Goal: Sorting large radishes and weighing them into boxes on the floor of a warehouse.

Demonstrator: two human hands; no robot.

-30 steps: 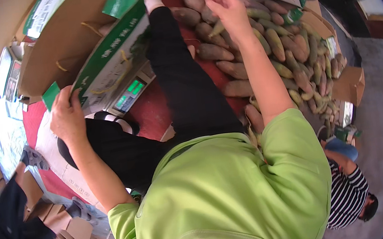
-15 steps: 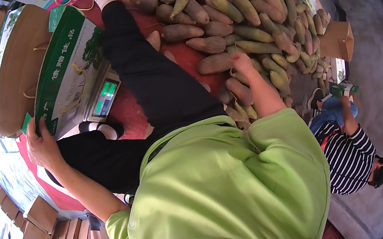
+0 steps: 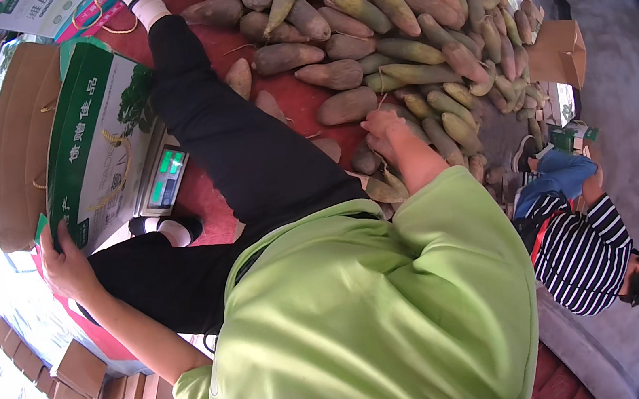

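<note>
My left hand (image 3: 67, 266) grips the lower corner of a green-and-white gift carton (image 3: 102, 136), thumb on its printed face. The carton has rope handles and stands tilted beside a digital scale (image 3: 165, 180) with lit green figures. My right hand (image 3: 385, 130) is closed at the near edge of a pile of long radishes (image 3: 430, 53), some green, some reddish-brown. A thin root-like strand rises by its fingers. What the fingers hold, if anything, is hidden. A brownish radish (image 3: 347, 106) lies just beyond that hand.
Red cloth (image 3: 210, 203) covers the floor around my black-trousered legs. Brown cartons (image 3: 73, 389) are stacked at the lower left. An opened carton (image 3: 557, 56) stands right of the pile. A person in a striped shirt (image 3: 589, 255) sits at the right.
My right hand has drawn back toward me from over the radishes. My left hand stays at the carton's corner. The view has shifted slightly, and the person at the right has lowered an arm.
</note>
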